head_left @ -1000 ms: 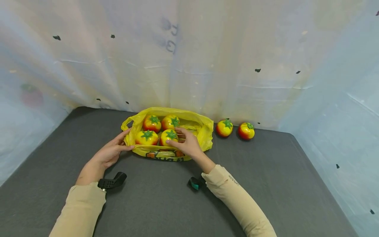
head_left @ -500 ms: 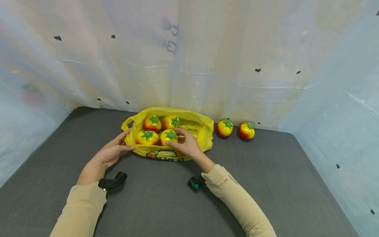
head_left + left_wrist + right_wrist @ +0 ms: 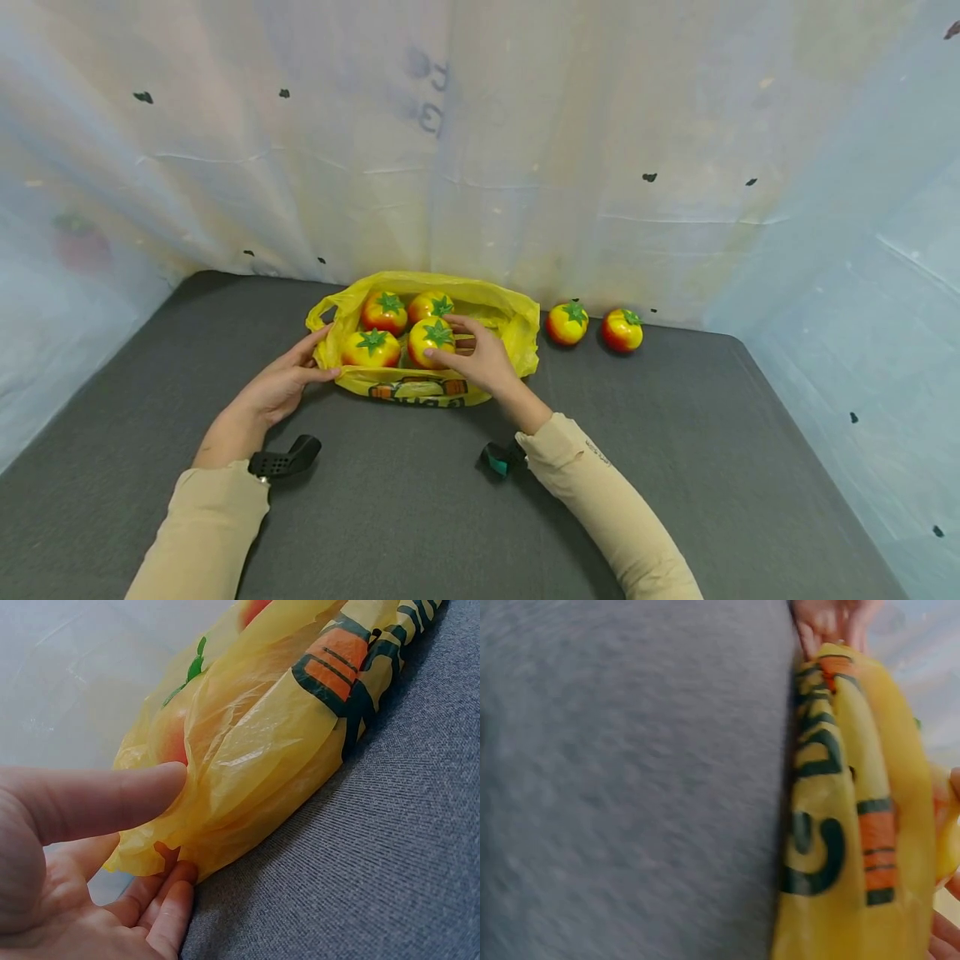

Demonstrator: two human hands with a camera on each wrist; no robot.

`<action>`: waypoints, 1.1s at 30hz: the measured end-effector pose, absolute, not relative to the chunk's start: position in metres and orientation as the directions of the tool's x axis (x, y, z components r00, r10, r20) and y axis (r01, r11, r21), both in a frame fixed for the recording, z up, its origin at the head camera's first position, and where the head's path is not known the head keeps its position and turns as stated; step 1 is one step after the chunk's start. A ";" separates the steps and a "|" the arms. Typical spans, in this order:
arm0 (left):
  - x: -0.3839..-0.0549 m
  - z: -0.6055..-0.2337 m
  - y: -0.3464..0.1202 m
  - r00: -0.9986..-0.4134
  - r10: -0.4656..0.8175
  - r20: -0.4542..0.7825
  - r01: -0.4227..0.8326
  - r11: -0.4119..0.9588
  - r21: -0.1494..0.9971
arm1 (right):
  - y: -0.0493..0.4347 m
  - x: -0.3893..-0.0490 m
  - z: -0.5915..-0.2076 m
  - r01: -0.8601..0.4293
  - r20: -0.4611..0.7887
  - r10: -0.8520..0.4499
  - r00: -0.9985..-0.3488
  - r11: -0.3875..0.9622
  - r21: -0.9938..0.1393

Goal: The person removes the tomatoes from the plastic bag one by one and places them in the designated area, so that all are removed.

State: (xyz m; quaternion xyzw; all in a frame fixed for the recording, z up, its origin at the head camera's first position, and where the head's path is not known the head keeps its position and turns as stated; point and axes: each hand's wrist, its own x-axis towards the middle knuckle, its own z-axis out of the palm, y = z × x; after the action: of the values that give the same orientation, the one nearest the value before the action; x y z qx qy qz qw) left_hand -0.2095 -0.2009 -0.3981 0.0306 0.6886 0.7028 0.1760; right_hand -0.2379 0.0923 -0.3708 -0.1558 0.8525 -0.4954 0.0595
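A yellow plastic bag [image 3: 487, 292] with dark print lies with its mouth spread, several red-yellow tomatoes inside. My right hand [image 3: 483, 362] grips the front right tomato [image 3: 429, 340] between thumb and fingers, at the height of the bag's mouth. Only the fingertips of that hand show at the right edge of the right wrist view. At the bag's left end, my left hand [image 3: 279, 390] holds the side, its index finger near the handle loop and its thumb on the front rim. In the left wrist view the thumb [image 3: 127, 799] presses the plastic [image 3: 262, 757], the other fingers beneath it.
Two more tomatoes, one [image 3: 567, 323] close to the bag and another [image 3: 622, 331] farther right, sit by the back wall. The dark grey table [image 3: 405, 508] is enclosed by pale sheeting [image 3: 480, 125] at the back and sides.
The front right tomato has risen slightly and shifted a little right with my right hand. My left hand stays at the bag's left end.
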 end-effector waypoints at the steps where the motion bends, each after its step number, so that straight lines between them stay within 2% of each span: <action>1: -0.210 -0.398 -0.201 -0.936 0.290 -0.200 -0.206 0.011 0.979 | 0.094 -0.238 -0.369 -0.207 0.060 -0.317 -0.946 0.454 -0.866; 17: -0.210 -0.399 -0.201 -0.936 0.303 -0.180 -0.186 0.010 0.982 | 0.109 -0.235 -0.349 -0.221 0.075 -0.314 -0.946 0.460 -0.860; 33: -0.211 -0.402 -0.201 -0.937 0.305 -0.171 -0.173 0.018 0.985 | 0.130 -0.235 -0.350 -0.205 0.083 -0.264 -0.961 0.479 -0.854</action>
State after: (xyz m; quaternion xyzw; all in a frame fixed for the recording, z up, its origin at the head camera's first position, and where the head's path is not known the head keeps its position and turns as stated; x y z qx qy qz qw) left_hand -0.2113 -0.2015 -0.4018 0.0474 0.6927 0.6991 0.1710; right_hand -0.2352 0.1303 -0.3501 -0.1363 0.8594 -0.4920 0.0298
